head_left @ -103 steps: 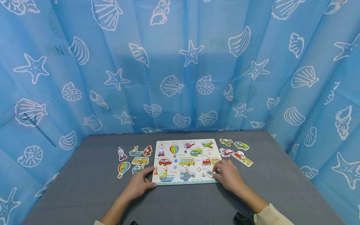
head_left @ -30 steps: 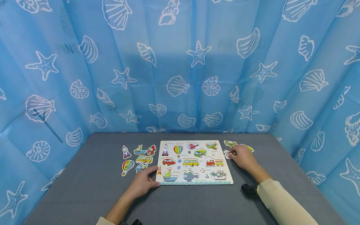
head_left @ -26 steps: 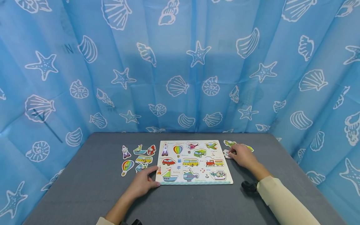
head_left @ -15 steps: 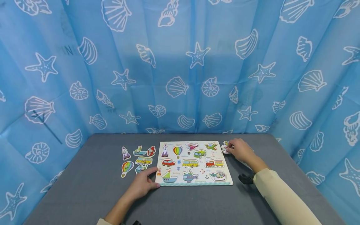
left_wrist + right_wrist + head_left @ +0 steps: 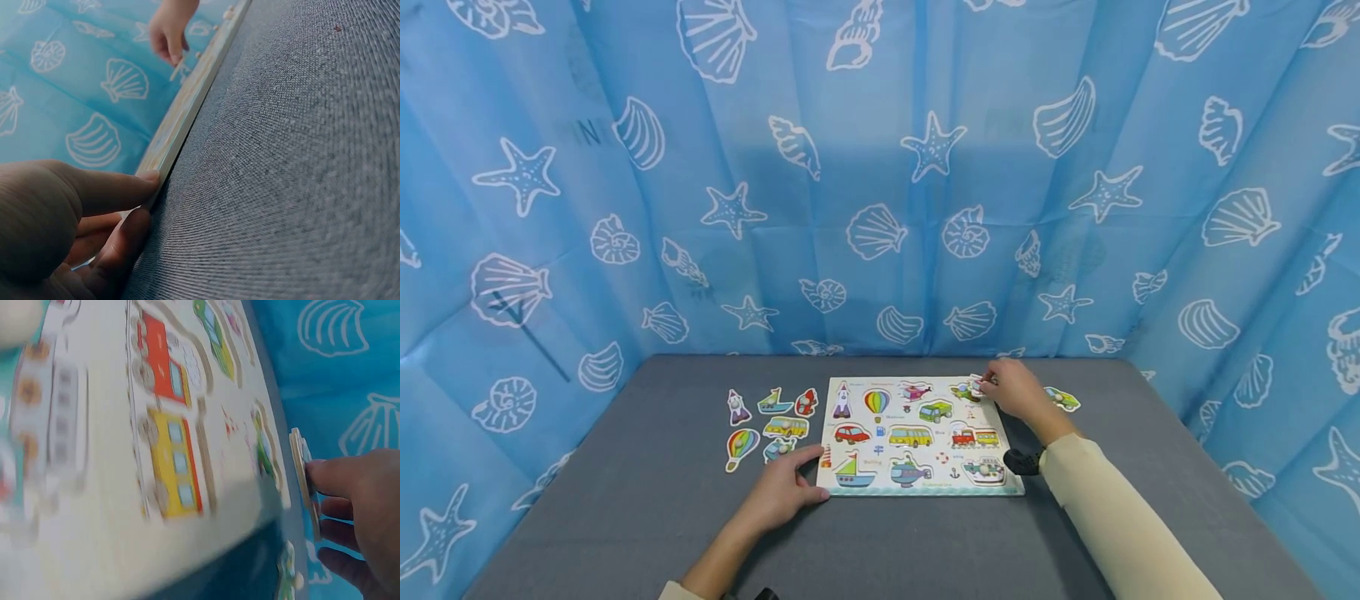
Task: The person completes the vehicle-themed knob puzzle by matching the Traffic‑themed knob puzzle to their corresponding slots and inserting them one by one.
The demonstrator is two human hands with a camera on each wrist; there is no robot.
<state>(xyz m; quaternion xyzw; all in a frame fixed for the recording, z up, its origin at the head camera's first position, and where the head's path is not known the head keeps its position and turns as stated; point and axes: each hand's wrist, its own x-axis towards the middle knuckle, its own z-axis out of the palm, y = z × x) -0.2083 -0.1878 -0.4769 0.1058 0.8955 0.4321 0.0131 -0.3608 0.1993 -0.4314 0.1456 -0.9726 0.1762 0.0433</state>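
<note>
A white wooden puzzle board (image 5: 880, 454) printed with vehicles lies on the grey table. My left hand (image 5: 784, 485) holds its front left corner, thumb at the front edge (image 5: 140, 184). Over the far right corner, my right hand (image 5: 1018, 390) pinches the pink helicopter puzzle piece (image 5: 976, 385), which overlaps the printed green plane. In the right wrist view this piece (image 5: 304, 478) is tilted on edge, above the board. The ship piece (image 5: 983, 472) sits in its place at the near right. A green piece (image 5: 286, 575) with a knob lies beside the board.
Left of the board lie several knobbed pieces: a rocket (image 5: 738, 407), a sailboat (image 5: 774, 402), a red car (image 5: 806, 402), a bus (image 5: 786, 427), a balloon (image 5: 742, 446) and a submarine (image 5: 777, 450). A green truck piece (image 5: 1063, 399) lies at the right. A blue shell-print curtain (image 5: 880, 208) hangs behind.
My right hand leaves the ship piece in the board, picks up the helicopter piece from the right, and brings it left over the board's far corner. The left hand stays at the board.
</note>
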